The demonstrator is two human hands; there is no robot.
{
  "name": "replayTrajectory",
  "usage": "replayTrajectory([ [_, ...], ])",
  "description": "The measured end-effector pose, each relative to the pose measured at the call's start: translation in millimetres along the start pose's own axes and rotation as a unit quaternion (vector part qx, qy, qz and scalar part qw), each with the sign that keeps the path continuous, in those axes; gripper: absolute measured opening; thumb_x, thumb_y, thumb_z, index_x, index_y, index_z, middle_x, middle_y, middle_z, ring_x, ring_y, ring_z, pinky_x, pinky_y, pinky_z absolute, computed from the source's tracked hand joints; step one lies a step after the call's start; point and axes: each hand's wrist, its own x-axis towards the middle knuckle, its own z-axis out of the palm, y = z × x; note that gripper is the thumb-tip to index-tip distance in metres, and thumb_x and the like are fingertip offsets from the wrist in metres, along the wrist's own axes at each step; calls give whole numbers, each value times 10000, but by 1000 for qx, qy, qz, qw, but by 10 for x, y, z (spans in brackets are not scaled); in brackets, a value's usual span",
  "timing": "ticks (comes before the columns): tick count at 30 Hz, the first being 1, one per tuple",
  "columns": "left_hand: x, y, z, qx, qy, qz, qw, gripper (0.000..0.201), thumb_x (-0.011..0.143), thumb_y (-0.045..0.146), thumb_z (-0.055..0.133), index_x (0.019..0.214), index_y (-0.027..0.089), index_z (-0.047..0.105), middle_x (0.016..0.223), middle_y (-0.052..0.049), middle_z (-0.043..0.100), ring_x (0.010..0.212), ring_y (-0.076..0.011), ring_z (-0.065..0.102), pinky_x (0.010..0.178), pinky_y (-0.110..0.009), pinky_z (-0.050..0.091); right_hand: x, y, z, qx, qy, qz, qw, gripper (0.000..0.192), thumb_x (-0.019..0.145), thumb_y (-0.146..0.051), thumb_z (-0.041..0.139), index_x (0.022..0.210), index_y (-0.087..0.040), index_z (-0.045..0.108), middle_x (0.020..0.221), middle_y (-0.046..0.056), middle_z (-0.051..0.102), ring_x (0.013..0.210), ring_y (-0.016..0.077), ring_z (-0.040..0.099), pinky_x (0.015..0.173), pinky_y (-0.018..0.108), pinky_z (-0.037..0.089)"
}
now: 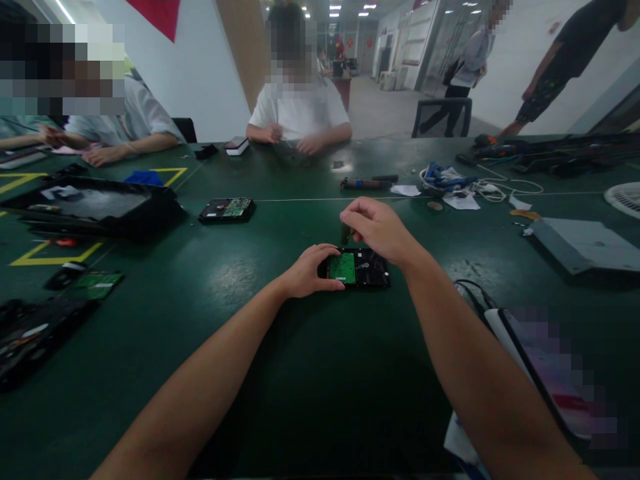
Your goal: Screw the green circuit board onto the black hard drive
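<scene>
A hard drive (369, 271) lies on the green table, its green circuit board (342, 268) facing up. My left hand (314, 269) is closed around the drive's left end, thumb along the near edge and fingers along the far edge. Above the drive's far side, my right hand (376, 225) pinches a short, dark, upright tool, apparently a screwdriver (345, 233). Its lower tip is too blurred to make out, so I cannot tell whether it touches the drive. Farther left rests a second hard drive (228, 209), also with its board showing.
At left are a black casing (95, 207) and dark parts (40, 333). On the right are a grey metal case (587, 243), tangled cables (445, 177) and a phone (545, 373) by my right forearm. People (300, 107) sit across the table; others walk behind.
</scene>
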Motion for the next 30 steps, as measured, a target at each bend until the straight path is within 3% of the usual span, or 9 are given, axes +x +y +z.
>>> replayTrajectory([
  [7,8,-50,22,3,9,15,1000,751,759,562,842,1377,227,578,1483,-147,550,1387,-343,509,1178,-537,409,-14,-24,0,48,-42,7,998,298,1023,-483,523,1007,-216,656,1029,53,727,547,86,550,501,281,379],
  [14,14,-41,24,5,8,12,1000,755,759,566,836,1379,222,577,1474,-150,558,1377,-345,521,1174,-539,409,-11,-3,23,68,-62,7,996,299,1034,-471,516,1149,-257,691,909,33,671,606,128,596,536,295,430],
  [23,-7,4,-5,2,-1,-6,1000,744,770,566,827,1387,240,568,1505,-138,534,1417,-342,489,1194,-535,399,1,-4,-25,10,-8,-9,1000,236,939,-436,664,908,-202,650,816,16,635,677,137,550,625,303,441],
  [30,5,5,4,2,3,1,1000,741,765,559,834,1377,236,571,1500,-145,538,1418,-340,490,1201,-545,388,-30,-52,7,55,-48,10,997,256,1000,-464,567,990,-228,666,1002,43,717,571,95,521,524,282,395],
])
